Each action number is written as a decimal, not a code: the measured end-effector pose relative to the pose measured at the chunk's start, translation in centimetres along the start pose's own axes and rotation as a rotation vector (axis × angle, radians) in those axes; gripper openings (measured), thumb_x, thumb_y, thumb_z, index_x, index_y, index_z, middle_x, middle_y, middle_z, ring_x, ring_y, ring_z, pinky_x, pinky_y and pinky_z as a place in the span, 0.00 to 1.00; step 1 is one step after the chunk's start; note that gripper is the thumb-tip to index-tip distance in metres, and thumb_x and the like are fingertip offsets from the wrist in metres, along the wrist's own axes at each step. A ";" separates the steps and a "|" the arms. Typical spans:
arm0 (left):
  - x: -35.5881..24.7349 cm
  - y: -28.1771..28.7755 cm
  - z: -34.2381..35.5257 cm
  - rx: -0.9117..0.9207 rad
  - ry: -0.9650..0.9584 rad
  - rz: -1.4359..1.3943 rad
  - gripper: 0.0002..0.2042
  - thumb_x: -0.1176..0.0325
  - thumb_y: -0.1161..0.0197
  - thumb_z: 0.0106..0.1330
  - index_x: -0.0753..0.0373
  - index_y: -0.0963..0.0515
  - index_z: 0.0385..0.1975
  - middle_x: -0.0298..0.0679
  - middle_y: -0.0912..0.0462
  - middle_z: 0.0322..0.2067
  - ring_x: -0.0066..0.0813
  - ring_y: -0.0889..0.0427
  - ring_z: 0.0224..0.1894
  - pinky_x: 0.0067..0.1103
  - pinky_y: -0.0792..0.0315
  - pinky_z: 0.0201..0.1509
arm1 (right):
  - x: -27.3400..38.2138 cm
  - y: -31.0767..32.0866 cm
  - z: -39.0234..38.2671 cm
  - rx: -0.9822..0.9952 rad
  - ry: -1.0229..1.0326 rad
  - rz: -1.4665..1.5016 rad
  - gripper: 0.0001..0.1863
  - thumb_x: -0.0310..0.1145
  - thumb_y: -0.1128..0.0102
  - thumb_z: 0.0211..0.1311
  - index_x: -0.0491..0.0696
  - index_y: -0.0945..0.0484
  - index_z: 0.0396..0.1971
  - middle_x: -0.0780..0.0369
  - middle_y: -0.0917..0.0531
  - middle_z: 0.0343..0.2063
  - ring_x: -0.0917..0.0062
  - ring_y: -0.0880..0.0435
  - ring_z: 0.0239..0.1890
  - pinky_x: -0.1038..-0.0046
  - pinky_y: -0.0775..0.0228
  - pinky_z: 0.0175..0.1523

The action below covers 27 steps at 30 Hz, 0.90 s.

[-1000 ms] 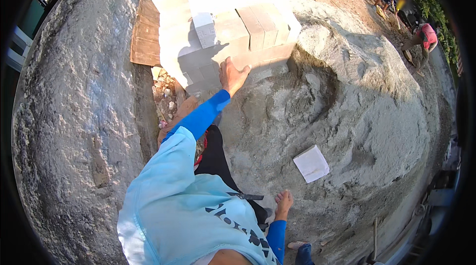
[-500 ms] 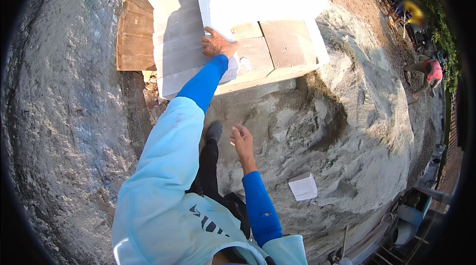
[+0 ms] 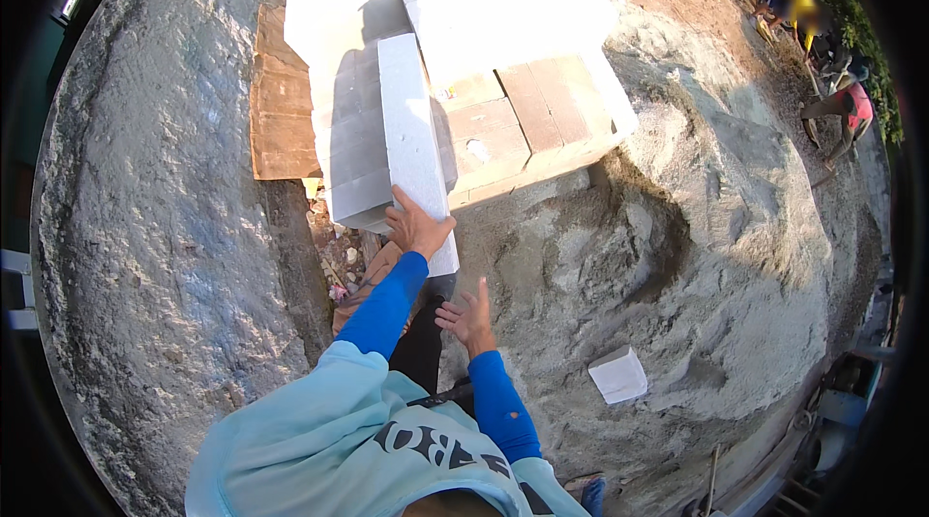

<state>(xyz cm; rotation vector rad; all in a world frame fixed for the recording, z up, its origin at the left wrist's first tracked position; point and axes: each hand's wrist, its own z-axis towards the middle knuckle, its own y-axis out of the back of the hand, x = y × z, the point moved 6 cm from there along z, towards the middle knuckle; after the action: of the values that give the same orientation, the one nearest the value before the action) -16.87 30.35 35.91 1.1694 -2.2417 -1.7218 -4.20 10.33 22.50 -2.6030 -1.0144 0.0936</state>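
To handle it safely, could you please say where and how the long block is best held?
Probably hold the block by its near end, the right grip coming from the right: there it juts past the stack, right edge free, while the left grip spans it.

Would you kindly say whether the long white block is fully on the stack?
Not fully: the long white block juts past the stack near the left hand; contact underneath is hidden.

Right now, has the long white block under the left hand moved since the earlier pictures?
Yes: the long white block has come nearer to the wearer's side, its near end now reaching past the near edge of the block stack.
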 end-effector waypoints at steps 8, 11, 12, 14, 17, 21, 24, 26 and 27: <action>3.6 -1.7 -5.7 -0.004 -0.146 -0.092 0.61 0.51 0.24 0.51 0.70 0.64 0.73 0.66 0.46 0.61 0.66 0.41 0.64 0.53 0.42 0.65 | -2.8 -5.2 2.2 0.405 0.108 0.472 0.39 0.62 0.52 0.62 0.53 0.29 0.67 0.56 0.21 0.61 0.53 0.22 0.61 0.42 0.33 0.65; 1.2 0.2 1.6 0.032 -0.239 -0.351 0.54 0.42 0.32 0.61 0.74 0.58 0.71 0.71 0.49 0.64 0.70 0.45 0.68 0.54 0.44 0.69 | -2.7 -4.3 2.4 0.228 0.061 0.523 0.39 0.62 0.56 0.65 0.53 0.31 0.68 0.56 0.23 0.63 0.50 0.23 0.62 0.42 0.32 0.64; -0.9 1.7 6.3 0.032 -0.242 -0.331 0.51 0.40 0.35 0.63 0.75 0.53 0.70 0.71 0.49 0.66 0.69 0.45 0.69 0.52 0.44 0.70 | -2.1 -4.1 2.0 0.212 0.077 0.531 0.37 0.62 0.57 0.66 0.53 0.29 0.67 0.57 0.21 0.61 0.51 0.22 0.60 0.42 0.31 0.63; -4.2 5.7 17.0 -0.173 -0.413 -0.319 0.44 0.42 0.38 0.67 0.76 0.42 0.68 0.65 0.37 0.62 0.65 0.38 0.66 0.50 0.42 0.70 | -1.7 -5.3 1.1 0.220 0.092 0.537 0.34 0.61 0.58 0.69 0.52 0.25 0.63 0.58 0.18 0.58 0.53 0.20 0.58 0.44 0.29 0.62; -9.2 7.5 30.8 -0.162 -0.576 -0.146 0.41 0.38 0.42 0.68 0.68 0.35 0.69 0.62 0.30 0.63 0.62 0.32 0.66 0.44 0.37 0.70 | -2.2 -3.9 2.2 0.118 0.061 0.562 0.33 0.59 0.61 0.72 0.51 0.25 0.63 0.57 0.18 0.58 0.52 0.20 0.57 0.44 0.29 0.61; -12.0 5.0 40.3 0.171 -0.663 -0.419 0.34 0.37 0.42 0.67 0.66 0.17 0.53 0.54 0.15 0.50 0.47 0.19 0.57 0.32 0.30 0.62 | -3.0 -3.1 4.3 0.089 0.117 0.617 0.35 0.57 0.53 0.69 0.48 0.29 0.66 0.53 0.21 0.59 0.49 0.21 0.57 0.42 0.29 0.60; -11.5 4.9 40.0 -0.034 -0.552 -0.348 0.31 0.40 0.38 0.64 0.70 0.15 0.34 0.50 0.13 0.34 0.41 0.17 0.38 0.33 0.27 0.47 | -3.7 -2.4 4.4 0.051 0.140 0.622 0.34 0.54 0.48 0.67 0.46 0.29 0.66 0.52 0.20 0.59 0.49 0.20 0.56 0.42 0.28 0.59; -12.2 5.4 36.8 0.003 -0.525 -0.449 0.29 0.42 0.36 0.63 0.72 0.16 0.32 0.49 0.15 0.29 0.38 0.19 0.34 0.32 0.28 0.45 | -3.9 -0.5 4.7 0.057 0.157 0.664 0.34 0.53 0.47 0.66 0.46 0.29 0.66 0.51 0.20 0.59 0.50 0.20 0.56 0.43 0.28 0.59; -11.2 6.0 35.1 0.009 -0.523 -0.489 0.29 0.43 0.35 0.63 0.72 0.17 0.31 0.48 0.16 0.28 0.36 0.20 0.34 0.32 0.28 0.44 | -4.1 0.7 4.3 0.030 0.188 0.670 0.34 0.52 0.45 0.65 0.46 0.28 0.65 0.52 0.20 0.59 0.50 0.19 0.56 0.44 0.28 0.60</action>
<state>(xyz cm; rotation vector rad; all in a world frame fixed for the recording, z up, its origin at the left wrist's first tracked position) -29.25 65.38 32.35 1.5109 -2.3569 -2.4494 -7.61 8.34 17.98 -2.7428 -0.0511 0.0234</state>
